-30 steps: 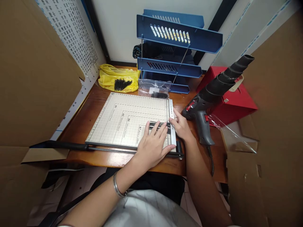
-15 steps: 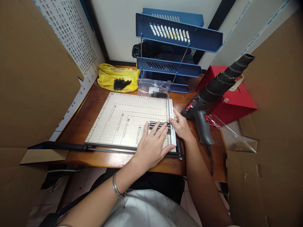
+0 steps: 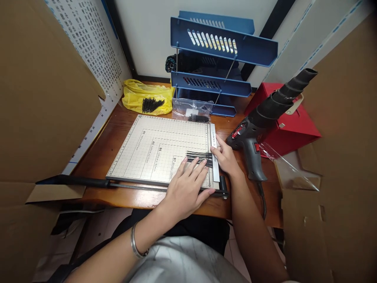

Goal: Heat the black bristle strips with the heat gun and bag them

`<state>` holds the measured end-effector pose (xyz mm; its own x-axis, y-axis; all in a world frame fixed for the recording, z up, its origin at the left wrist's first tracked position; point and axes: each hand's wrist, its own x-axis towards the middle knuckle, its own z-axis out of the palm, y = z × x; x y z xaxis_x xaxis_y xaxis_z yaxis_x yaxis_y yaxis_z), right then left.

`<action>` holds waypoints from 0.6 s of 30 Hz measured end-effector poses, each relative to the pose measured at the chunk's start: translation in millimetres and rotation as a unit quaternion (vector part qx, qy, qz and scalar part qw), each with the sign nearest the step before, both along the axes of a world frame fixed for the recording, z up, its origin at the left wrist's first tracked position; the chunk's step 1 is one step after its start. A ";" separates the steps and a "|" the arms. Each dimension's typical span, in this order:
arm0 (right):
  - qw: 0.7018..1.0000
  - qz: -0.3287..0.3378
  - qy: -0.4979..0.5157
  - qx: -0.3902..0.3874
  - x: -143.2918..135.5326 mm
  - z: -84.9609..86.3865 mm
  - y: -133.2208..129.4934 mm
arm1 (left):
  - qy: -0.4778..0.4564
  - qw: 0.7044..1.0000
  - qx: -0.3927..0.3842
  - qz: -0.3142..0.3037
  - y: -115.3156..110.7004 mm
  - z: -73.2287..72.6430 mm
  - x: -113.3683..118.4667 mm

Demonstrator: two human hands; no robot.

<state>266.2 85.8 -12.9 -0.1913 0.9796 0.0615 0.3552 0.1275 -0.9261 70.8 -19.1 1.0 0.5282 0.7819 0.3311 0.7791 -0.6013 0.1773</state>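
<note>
A paper cutter board (image 3: 132, 145) with printed size lines lies on the wooden table, its black-handled arm (image 3: 85, 181) along the near edge. Several thin black strips (image 3: 198, 154) lie side by side near the board's right end, against the white metal rail (image 3: 216, 157). My left hand (image 3: 188, 184) rests flat with spread fingers, the fingertips on the nearer strips. My right hand (image 3: 226, 157) has its fingers closed round the rail's right side, with the thumb on top.
Behind the board are a yellow plastic bag (image 3: 132, 96) with a black bundle (image 3: 152, 105), a clear bag (image 3: 182, 110) and a blue rack (image 3: 206, 43). A heat gun (image 3: 253, 157) and a red box (image 3: 303, 137) are at the right. Cardboard (image 3: 44, 98) flanks the left.
My left hand has slid toward me, uncovering more of the black strips. My right hand stays on the rail.
</note>
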 end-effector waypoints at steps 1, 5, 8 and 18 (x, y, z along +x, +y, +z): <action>1.000 0.001 0.001 0.001 0.4 -0.7 0.4 | 0.003 1.000 0.002 0.001 -0.3 -0.8 1.1; 1.000 0.000 -0.001 0.005 1.5 -2.2 1.2 | 0.010 1.000 0.004 0.012 0.2 -3.0 6.6; 1.000 0.000 -0.002 0.004 1.1 -1.5 0.9 | 0.004 1.000 0.008 0.017 -0.1 -3.7 9.1; 1.000 -0.004 -0.015 0.009 2.6 -4.4 1.7 | -0.005 1.000 -0.002 0.016 3.0 -0.4 8.5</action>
